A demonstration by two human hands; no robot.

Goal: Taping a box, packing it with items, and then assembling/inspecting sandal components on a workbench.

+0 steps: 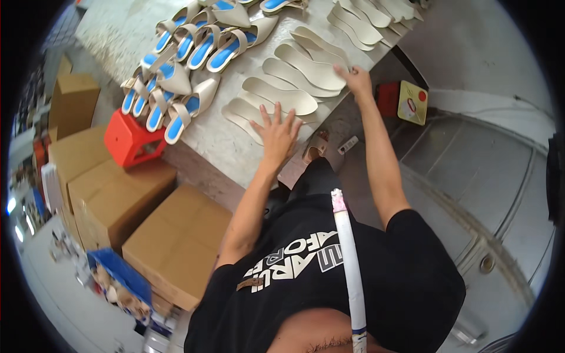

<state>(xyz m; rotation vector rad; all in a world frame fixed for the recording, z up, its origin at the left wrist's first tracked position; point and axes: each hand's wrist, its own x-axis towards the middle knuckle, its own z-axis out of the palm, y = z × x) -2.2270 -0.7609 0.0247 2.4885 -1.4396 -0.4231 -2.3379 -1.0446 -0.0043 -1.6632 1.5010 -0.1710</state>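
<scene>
Several cream shoe insoles point(279, 95) lie in an overlapping row along the edge of the worktable point(235, 167). My left hand point(276, 135) rests with spread fingers on the near insoles. At the right end of the row, my right hand point(358, 83) has its fingers curled at the heel of a cream insole point(315, 67), gripping its edge. Left of the row stand several cream strappy shoes point(226, 50) with blue footbeds. Farther along the table lies another group of insoles point(356, 26).
A red plastic stool point(134, 138) and cardboard boxes point(176, 241) stand left of the table. A blue-lined crate point(120, 276) sits lower left. A yellow-and-red box point(412, 103) is on the right. A white cigarette point(350, 259) with an ashy tip crosses the view before my black shirt.
</scene>
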